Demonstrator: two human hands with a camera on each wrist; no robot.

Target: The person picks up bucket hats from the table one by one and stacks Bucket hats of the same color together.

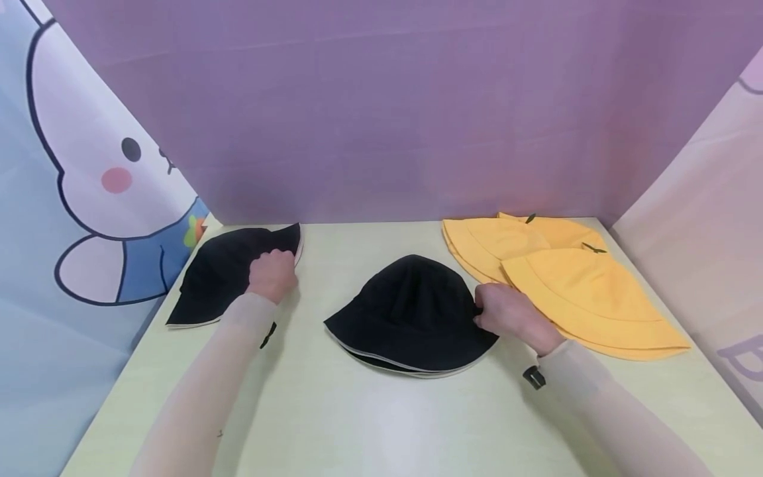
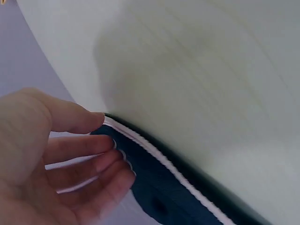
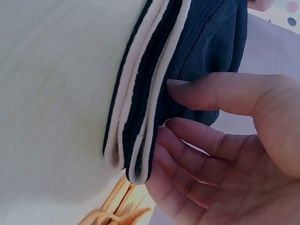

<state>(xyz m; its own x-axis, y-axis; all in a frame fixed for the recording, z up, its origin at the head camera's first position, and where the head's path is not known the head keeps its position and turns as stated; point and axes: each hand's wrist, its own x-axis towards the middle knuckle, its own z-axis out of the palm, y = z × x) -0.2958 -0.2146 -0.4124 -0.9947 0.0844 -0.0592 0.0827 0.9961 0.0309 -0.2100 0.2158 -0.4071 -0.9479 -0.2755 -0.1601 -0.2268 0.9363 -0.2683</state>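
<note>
Two folded black hats lie one on the other, the upper black hat [image 1: 411, 318] showing a pale-trimmed brim [image 3: 171, 44] at its front. My right hand [image 1: 515, 315] is at the right end of this pair, thumb and fingers curved about the folded side. In the right wrist view the thumb tip lies on the dark fabric. Another folded black hat [image 1: 217, 275] is at the left. My left hand [image 1: 274, 275] holds the right end of its brim [image 2: 164, 161], the thumb at the trimmed edge and the fingertips against the dark cloth.
Several folded yellow hats [image 1: 587, 301] overlap at the back right of the pale table [image 1: 381, 424], two bearing small green leaf tips. A purple cloth [image 1: 387, 119] stands behind, and a bunny-print cloth [image 1: 113, 218] borders the left side. A pale cloth [image 1: 709, 218] is at the right.
</note>
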